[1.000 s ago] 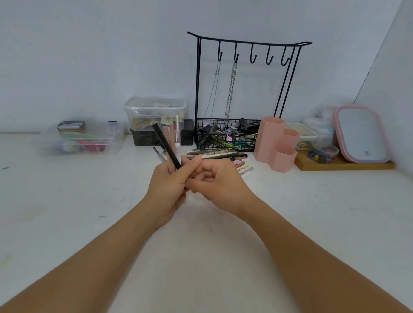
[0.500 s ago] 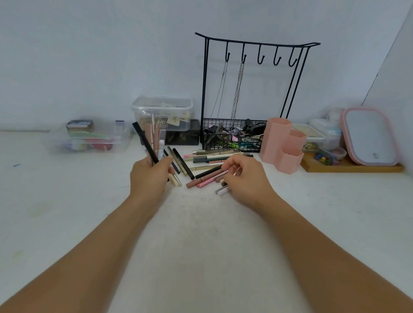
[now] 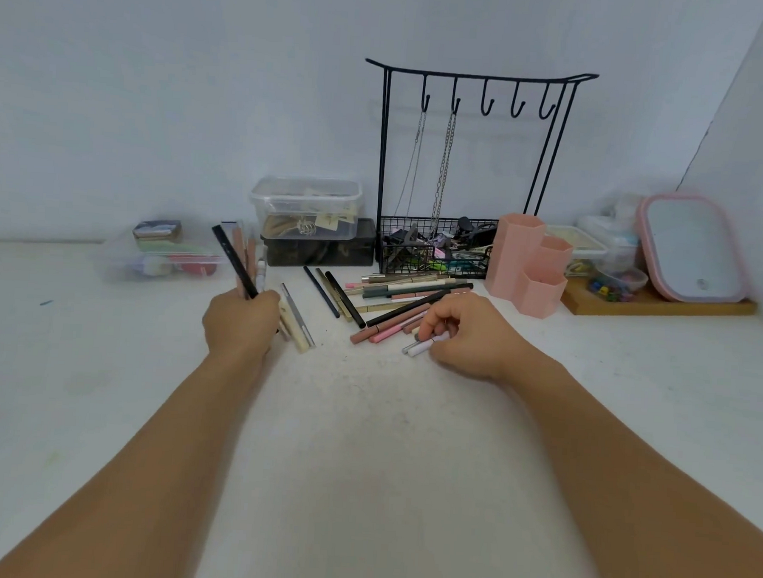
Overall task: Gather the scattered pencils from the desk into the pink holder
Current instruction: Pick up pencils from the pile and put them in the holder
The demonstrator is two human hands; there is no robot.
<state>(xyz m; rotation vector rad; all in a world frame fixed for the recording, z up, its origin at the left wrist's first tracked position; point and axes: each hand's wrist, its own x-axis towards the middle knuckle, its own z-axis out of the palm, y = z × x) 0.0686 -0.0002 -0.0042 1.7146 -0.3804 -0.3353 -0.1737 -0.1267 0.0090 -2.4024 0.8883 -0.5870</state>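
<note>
The left hand (image 3: 241, 325) grips a bunch of upright pencils (image 3: 239, 263). More pencils (image 3: 396, 303) lie scattered on the bench (image 3: 364, 420). The right hand's (image 3: 470, 333) fingers (image 3: 431, 324) pinch a white one (image 3: 421, 347). The holder (image 3: 529, 263) stands right. No readable writing.

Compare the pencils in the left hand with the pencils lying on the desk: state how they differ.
The held pencils stand nearly upright in a tight bunch, gripped by the left hand; the desk pencils lie flat and fan out, several crossing. The held pencils are few; the desk pencils are many more. The right hand is curled over a few desk pencils. Both groups mix black and pink, and none is in the pink holder.
</note>
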